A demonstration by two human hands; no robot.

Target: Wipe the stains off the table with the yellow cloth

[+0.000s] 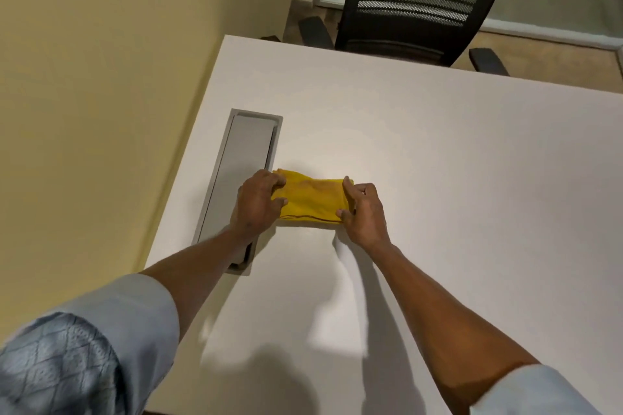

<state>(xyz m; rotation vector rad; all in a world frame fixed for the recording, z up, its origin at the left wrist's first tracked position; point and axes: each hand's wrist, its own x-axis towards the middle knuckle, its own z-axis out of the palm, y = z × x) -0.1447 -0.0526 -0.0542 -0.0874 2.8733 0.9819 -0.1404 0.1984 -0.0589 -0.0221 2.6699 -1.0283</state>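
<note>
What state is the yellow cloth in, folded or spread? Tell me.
Folded: the yellow cloth is a compact layered rectangle, held at its ends by left hand and right hand.

**Warm indoor light, soft focus, bent edges**

We see a bright, warm, yellowish light that falls from above and behind us. It throws broad soft shadows of the arms and the head on the white matte table top (438, 152), near the bottom. No hard glare shows. The whole picture is slightly soft; the pale blue patterned sleeve (64, 357) at the lower left is blurred. The table edges lean and curve, as a wide lens does.
</note>
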